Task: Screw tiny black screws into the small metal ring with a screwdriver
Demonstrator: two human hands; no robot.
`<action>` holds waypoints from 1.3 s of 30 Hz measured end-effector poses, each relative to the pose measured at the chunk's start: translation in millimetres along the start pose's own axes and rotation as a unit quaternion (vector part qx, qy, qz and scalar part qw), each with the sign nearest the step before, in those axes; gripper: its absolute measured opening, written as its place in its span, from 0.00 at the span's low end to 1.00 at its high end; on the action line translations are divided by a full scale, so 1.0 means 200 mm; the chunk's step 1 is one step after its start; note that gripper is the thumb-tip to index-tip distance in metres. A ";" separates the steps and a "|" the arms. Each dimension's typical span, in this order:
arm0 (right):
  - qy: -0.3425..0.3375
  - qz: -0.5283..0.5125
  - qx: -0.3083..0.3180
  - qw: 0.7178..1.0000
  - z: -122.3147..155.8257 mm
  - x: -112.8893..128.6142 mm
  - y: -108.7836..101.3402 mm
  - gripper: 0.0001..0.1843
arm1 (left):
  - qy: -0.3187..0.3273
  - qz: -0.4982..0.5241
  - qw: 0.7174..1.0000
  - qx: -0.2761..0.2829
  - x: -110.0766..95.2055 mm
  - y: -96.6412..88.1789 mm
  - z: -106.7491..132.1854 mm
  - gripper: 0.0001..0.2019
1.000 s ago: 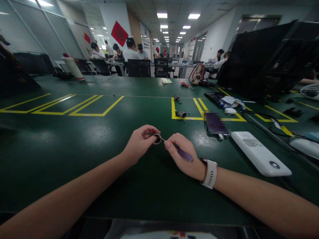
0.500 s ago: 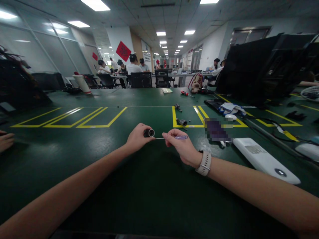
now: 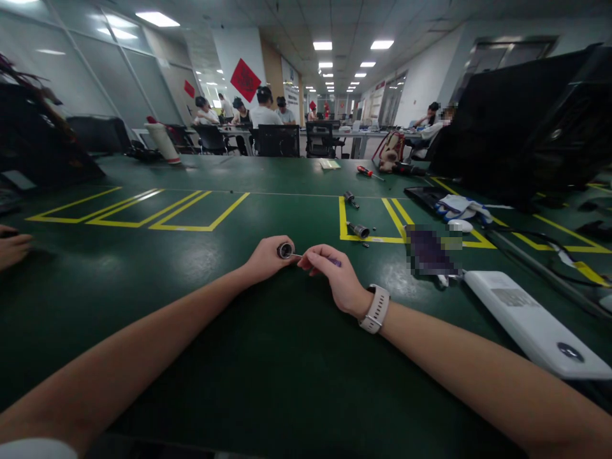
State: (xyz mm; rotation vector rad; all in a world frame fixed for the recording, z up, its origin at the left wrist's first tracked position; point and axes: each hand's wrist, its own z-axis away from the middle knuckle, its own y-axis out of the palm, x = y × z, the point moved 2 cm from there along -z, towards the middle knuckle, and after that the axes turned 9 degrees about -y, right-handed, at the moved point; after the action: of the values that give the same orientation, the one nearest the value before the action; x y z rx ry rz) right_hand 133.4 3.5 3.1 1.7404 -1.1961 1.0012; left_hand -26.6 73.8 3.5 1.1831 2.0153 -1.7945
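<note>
My left hand [image 3: 266, 260] is closed around a short dark cylindrical part [image 3: 285, 250] with a metal ring at its open end, which faces me. In my right hand [image 3: 329, 271] is a small screwdriver [image 3: 337, 262] with a clear purple handle, gripped between thumb and fingers. Its thin shaft points left, and the tip is at the ring of the cylindrical part; whether it goes inside I cannot tell. Past my right hand, a similar dark metal-ended part [image 3: 358, 230] lies on the green table, with a smaller cylindrical part [image 3: 351, 200] behind it.
A red-handled screwdriver [image 3: 368, 172] lies farther back. To the right are a blurred purple object [image 3: 430, 250], a long white device [image 3: 530, 319], a glove [image 3: 461, 208] and cables. Another person's hand [image 3: 14, 245] rests at the left edge. A white cup [image 3: 163, 143] stands at the back left.
My right hand has moved left, bringing the screwdriver from below the cylindrical part's edge up to its open end. The head view has shifted slightly.
</note>
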 end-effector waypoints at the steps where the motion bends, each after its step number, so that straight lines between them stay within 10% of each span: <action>1: -0.003 0.019 0.003 1.000 0.00 0.00 0.00 0.09 | 0.002 -0.006 1.000 -0.002 0.00 0.00 0.00 0.09; 19: 0.056 -0.101 0.003 0.993 0.01 -0.02 0.00 0.09 | 0.017 0.044 0.997 -0.059 -0.04 -0.01 0.04 0.11; 28: 0.038 -0.022 0.008 0.999 0.01 -0.02 0.03 0.09 | 0.019 -0.102 0.988 -0.117 -0.02 -0.01 0.04 0.10; 39: 0.063 -0.108 -0.020 0.992 0.01 -0.01 0.02 0.08 | 0.000 0.043 0.995 -0.085 -0.01 -0.01 0.04 0.12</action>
State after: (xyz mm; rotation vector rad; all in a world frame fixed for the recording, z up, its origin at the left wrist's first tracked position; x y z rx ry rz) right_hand 130.2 2.1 1.2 1.7072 -0.9218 0.9350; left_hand -29.2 65.3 3.9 1.1988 2.0386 -1.5480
